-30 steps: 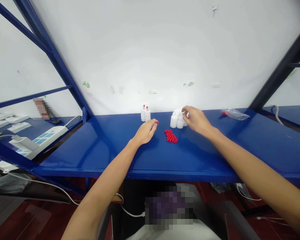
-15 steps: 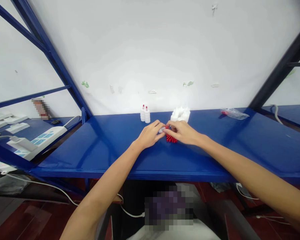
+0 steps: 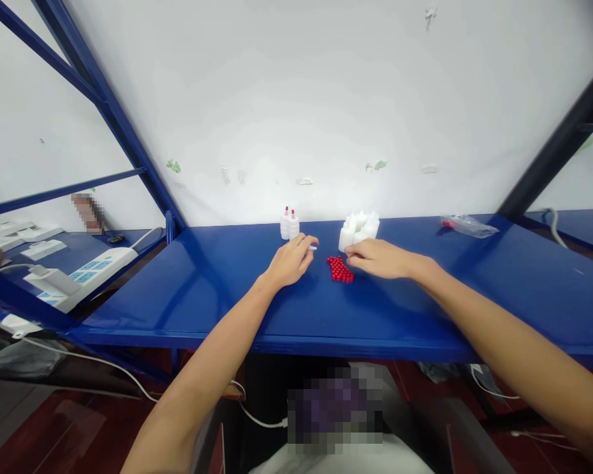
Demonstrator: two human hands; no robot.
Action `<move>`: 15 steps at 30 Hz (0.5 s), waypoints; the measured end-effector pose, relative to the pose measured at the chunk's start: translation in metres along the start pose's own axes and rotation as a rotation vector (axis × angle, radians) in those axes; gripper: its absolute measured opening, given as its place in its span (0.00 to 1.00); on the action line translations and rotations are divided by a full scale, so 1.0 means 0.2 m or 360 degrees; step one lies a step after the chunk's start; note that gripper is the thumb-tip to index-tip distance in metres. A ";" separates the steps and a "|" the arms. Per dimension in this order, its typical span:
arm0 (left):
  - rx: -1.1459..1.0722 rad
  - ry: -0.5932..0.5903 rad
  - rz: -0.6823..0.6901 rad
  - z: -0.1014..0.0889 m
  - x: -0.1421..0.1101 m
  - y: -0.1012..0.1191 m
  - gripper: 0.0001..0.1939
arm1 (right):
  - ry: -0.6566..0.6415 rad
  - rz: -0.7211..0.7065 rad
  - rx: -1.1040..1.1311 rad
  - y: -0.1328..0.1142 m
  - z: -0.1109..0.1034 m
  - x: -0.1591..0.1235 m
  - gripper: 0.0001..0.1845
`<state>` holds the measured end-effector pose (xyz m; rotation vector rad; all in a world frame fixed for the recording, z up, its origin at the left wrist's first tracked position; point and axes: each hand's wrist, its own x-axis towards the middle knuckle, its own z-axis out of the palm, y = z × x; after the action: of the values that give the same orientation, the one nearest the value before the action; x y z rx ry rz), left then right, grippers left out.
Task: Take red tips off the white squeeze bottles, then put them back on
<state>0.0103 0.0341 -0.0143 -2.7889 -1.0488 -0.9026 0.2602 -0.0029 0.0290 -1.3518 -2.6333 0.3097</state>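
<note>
My left hand [image 3: 291,261] is closed around a small white bottle [image 3: 313,247], of which only a pale tip shows past the fingers. Just behind it stand two white squeeze bottles [image 3: 289,227] with red tips, partly covered by the hand. A flat patch of small red caps [image 3: 340,269] lies on the table between my hands. My right hand [image 3: 378,257] is at the right edge of the caps, fingers curled together; anything in the pinch is hidden. Close behind that hand is a cluster of white bottles [image 3: 358,227] without red tips.
The blue table [image 3: 202,283] runs along a white wall. A clear plastic bag [image 3: 472,226] with something red inside lies at the back right. To the left, a power strip [image 3: 86,276] and white devices [image 3: 43,249] sit on a neighbouring surface beyond the blue frame [image 3: 109,118].
My hands were together at the bottle above the caps; now they are apart. The left has drawn away leftward with the bottle, and the right has shifted right, uncovering the red caps.
</note>
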 end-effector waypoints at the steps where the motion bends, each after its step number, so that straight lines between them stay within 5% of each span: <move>1: -0.0041 0.0003 -0.0025 0.00 0.00 -0.01 0.14 | -0.0090 0.0074 0.0006 0.02 -0.01 -0.01 0.14; 9: -0.0074 -0.0126 -0.0013 0.03 0.01 0.02 0.11 | -0.0586 0.0165 0.0260 0.07 -0.03 -0.03 0.09; 15: -0.0106 -0.0169 -0.0065 0.03 0.01 0.00 0.10 | -0.0610 0.0140 0.0252 0.04 -0.02 -0.02 0.06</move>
<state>0.0142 0.0363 -0.0184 -2.9093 -1.1140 -0.8161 0.2706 -0.0008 0.0301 -1.4819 -2.7692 0.8482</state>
